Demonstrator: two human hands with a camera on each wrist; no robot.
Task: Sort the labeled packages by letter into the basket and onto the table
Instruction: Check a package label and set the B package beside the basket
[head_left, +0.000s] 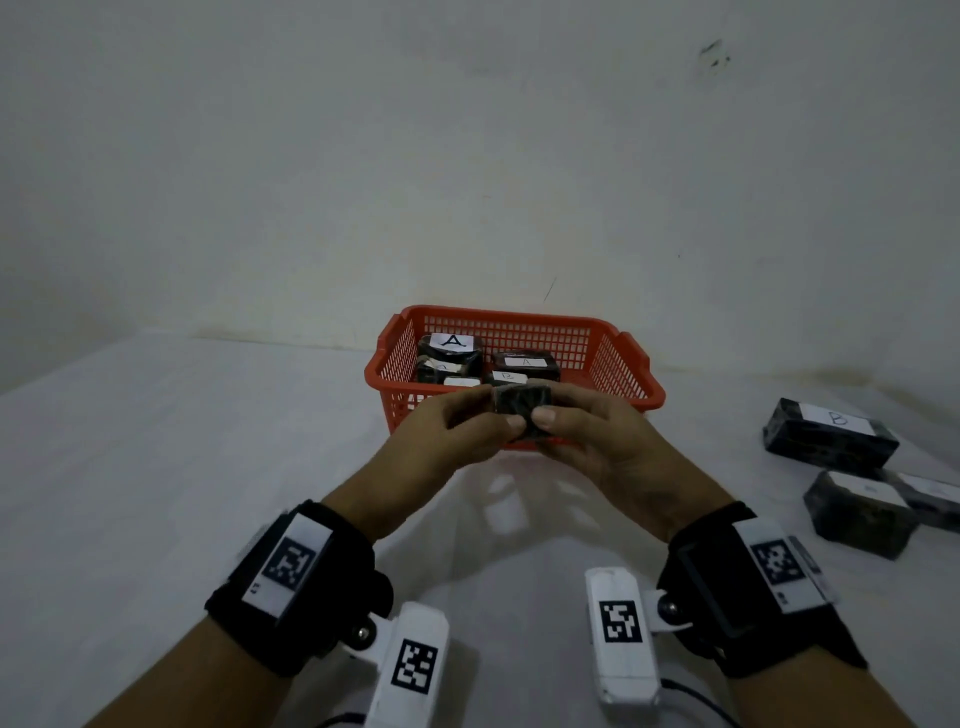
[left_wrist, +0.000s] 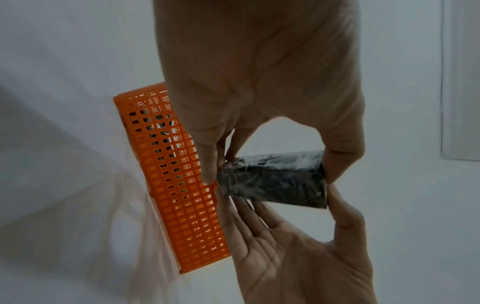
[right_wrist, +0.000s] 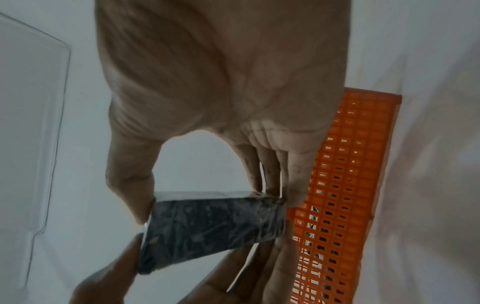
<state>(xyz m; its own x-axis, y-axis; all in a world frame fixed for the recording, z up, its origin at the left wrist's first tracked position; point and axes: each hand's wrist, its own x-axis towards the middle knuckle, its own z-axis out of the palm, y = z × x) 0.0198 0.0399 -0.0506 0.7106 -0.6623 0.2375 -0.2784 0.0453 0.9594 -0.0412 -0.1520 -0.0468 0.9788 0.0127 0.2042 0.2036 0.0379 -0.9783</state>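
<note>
Both hands hold one small dark wrapped package (head_left: 522, 410) in the air just in front of the red basket (head_left: 631, 387). My left hand (head_left: 475, 421) pinches its left end between thumb and fingers; my right hand (head_left: 563, 421) pinches its right end. The same package (left_wrist: 272, 183) shows from below in the left wrist view, and again as the package (right_wrist: 207, 228) in the right wrist view. Its label faces away and I cannot read it. Inside the basket lie several dark packages, one labeled A (head_left: 451, 344), another labeled B (head_left: 508, 375).
On the white table (head_left: 182, 467) at the right lie three dark packages: one labeled B (head_left: 831, 434), one nearer (head_left: 860, 514), and one partly cut off (head_left: 930, 499). A white wall stands right behind the basket.
</note>
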